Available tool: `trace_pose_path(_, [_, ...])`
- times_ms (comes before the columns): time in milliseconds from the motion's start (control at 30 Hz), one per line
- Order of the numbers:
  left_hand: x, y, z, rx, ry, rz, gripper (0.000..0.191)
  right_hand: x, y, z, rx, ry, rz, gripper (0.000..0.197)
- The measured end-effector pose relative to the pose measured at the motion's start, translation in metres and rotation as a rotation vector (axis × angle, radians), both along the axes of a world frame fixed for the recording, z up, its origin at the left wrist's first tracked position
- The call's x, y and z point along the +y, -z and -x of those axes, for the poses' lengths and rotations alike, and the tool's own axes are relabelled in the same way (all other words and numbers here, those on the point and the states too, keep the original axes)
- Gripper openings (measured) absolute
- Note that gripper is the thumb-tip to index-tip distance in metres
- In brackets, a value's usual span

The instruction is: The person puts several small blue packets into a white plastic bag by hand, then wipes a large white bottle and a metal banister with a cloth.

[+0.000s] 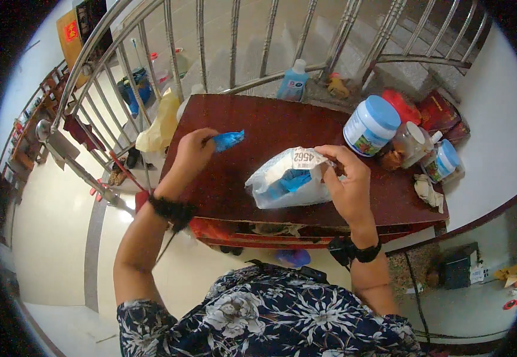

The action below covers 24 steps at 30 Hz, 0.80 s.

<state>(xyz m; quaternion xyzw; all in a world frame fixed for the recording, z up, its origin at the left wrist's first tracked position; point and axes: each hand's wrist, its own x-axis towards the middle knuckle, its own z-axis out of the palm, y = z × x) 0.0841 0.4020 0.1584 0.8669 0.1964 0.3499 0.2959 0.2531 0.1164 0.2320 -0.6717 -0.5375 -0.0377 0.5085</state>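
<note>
My left hand [197, 149] pinches a small blue foil-like packet [229, 140] above the left part of the dark red table [223, 111]. Near the table's front edge lies a whitish translucent plastic bag [269, 201] with a printed label. Through its opening more blue wrapping [295, 180] shows. The fingers of my right hand [347, 180] grip the bag's upper right edge. Both wrists wear black bands.
Large white tubs with blue lids [370, 127], a clear jar [405, 143] and a crumpled cloth or paper [427, 193] crowd the table's right side. Behind the table are a blue liquid bottle [293, 82] and a metal railing [267, 80]. A yellow bag [160, 122] hangs at the left.
</note>
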Motion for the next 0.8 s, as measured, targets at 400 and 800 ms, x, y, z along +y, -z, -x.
trace_pose_path(400, [-0.150, -0.037, 0.014, -0.151, -0.038, -0.623, 0.033, 0.012, 0.000, -0.002, 0.028, -0.106, -0.016, 0.028])
trace_pose_path(800, [-0.184, -0.026, -0.050, -0.099, -0.121, -0.691, 0.022, 0.001, -0.009, 0.001, 0.049, -0.184, -0.078, 0.024])
